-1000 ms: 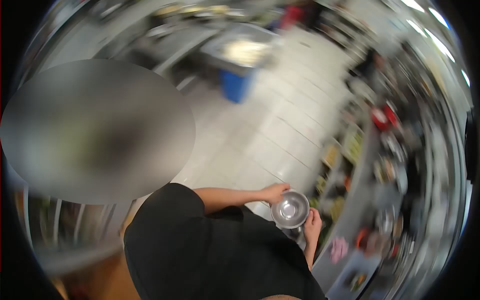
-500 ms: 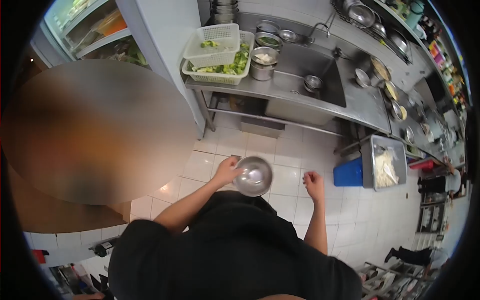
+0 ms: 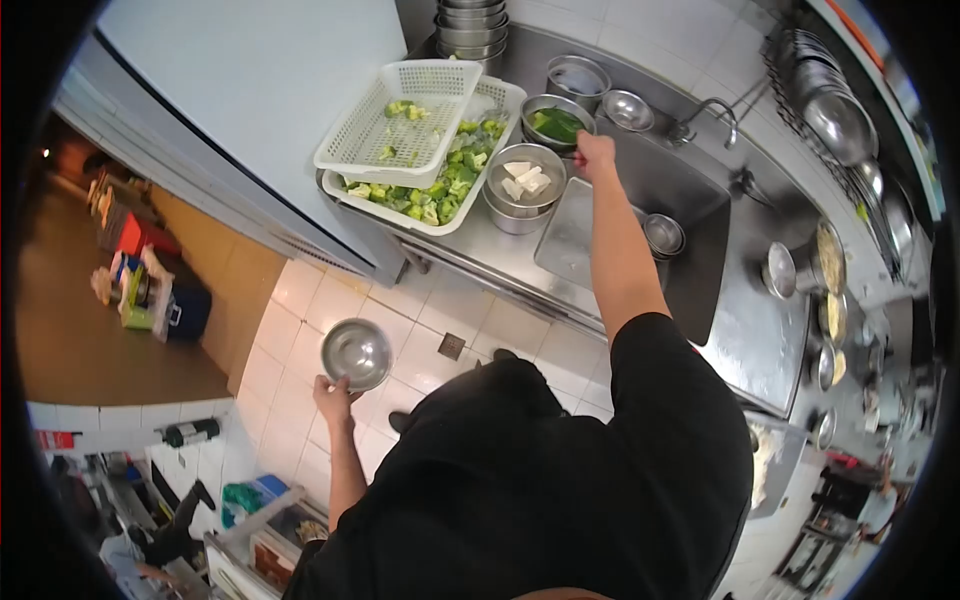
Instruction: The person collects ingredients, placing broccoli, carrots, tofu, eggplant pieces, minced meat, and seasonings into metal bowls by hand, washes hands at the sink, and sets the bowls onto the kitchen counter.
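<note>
A person in a black shirt [image 3: 480, 470] is standing at a steel bench [image 3: 765, 330], seen from above. The left hand [image 3: 336, 400] is pinching the rim of a shiny metal bowl [image 3: 357, 353], which is hanging above the tiled floor [image 3: 430, 325], well apart from the sink [image 3: 703, 265] on its near left side. The right hand [image 3: 595, 153] is reaching to a bowl of greens [image 3: 553, 124] just left of the sink; whether its grip is closing on rim or leaf, I cannot tell. Also left of the sink, a bowl of white pieces [image 3: 526, 178] is standing; farther left, white baskets [image 3: 345, 150] are holding broccoli [image 3: 455, 190]. The step in hand appears to be reaching for the greens; the next move is probably calling for a sure hold there. Compared with half a second earlier, the right hand is reaching beside the sink instead of hanging free.
</note>
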The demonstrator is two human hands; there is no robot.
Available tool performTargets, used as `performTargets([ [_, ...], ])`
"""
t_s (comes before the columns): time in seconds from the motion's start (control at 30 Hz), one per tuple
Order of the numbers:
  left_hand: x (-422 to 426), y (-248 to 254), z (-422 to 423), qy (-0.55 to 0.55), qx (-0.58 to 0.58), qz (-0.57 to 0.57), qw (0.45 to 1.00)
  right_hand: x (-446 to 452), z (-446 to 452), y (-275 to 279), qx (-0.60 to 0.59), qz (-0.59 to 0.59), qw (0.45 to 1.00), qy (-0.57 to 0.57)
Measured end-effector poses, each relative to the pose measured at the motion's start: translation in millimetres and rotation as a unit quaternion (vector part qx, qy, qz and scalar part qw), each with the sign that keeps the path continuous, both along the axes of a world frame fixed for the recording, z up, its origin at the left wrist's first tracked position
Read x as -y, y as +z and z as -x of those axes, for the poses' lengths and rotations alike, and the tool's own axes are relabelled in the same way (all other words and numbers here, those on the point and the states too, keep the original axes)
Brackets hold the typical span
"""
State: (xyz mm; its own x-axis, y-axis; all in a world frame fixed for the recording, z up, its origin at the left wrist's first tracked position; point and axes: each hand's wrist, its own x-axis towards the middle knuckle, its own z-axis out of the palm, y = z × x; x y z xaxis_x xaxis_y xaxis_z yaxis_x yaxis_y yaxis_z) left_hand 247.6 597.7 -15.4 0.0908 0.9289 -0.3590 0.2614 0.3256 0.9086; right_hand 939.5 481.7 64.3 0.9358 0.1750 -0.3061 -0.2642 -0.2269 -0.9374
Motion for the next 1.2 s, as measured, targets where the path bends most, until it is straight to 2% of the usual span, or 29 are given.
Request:
performTargets([
  [0.03, 18, 1, -18, 0.001, 0.032, -0.017, 0.999, -6, -14, -12, 0.056, 0.067, 0.996, 0.007],
  [0.1, 52, 4, -51, 0.009, 0.068, -0.003, 0.998, -4, -16, 4, 0.024, 0.038, 0.998, 0.039],
  [0.17, 81, 1, -73, 0.005, 0.080, 0.009, 0.997, 2, -9, 18, 0.076, -0.027, 0.993, 0.083],
  [0.23, 107, 8, -98, 0.013, 0.056, 0.020, 0.998, 12, 3, 34, 0.071, -0.023, 0.988, 0.138],
  [0.3, 126, 17, -120, 0.018, 0.062, 0.035, 0.997, 21, 9, 32, 0.041, -0.114, 0.976, 0.181],
  [0.43, 145, 30, -154, 0.027, 0.037, 0.074, 0.996, 38, 14, 42, -0.028, -0.171, 0.966, 0.189],
  [0.5, 147, 39, -175, 0.018, 0.043, 0.075, 0.996, 43, 30, 56, -0.072, -0.199, 0.939, 0.271],
  [0.7, 146, 71, -234, -0.048, 0.058, 0.060, 0.995, 57, 64, 37, -0.178, -0.168, 0.917, 0.316],
  [0.83, 152, 79, -256, -0.068, 0.051, 0.058, 0.995, 58, 76, 23, -0.185, -0.160, 0.906, 0.344],
  [0.9, 155, 78, -262, -0.069, 0.054, 0.059, 0.994, 57, 68, 37, -0.185, -0.160, 0.905, 0.347],
  [0.97, 160, 78, -261, -0.073, 0.044, 0.048, 0.995, 59, 42, 63, -0.098, 0.065, 0.861, 0.494],
  [1.03, 164, 78, -263, -0.063, 0.047, 0.045, 0.996, 48, 7, 63, 0.086, 0.167, 0.876, 0.444],
  [1.1, 168, 81, -268, -0.050, 0.050, 0.045, 0.996, 23, -40, 54, 0.313, 0.209, 0.827, 0.418],
  [1.13, 169, 86, -272, -0.046, 0.057, 0.061, 0.995, 3, -61, 41, 0.314, 0.208, 0.825, 0.421],
  [1.2, 171, 88, -277, -0.040, 0.068, 0.077, 0.994, -30, -93, 17, 0.426, 0.137, 0.730, 0.517],
])
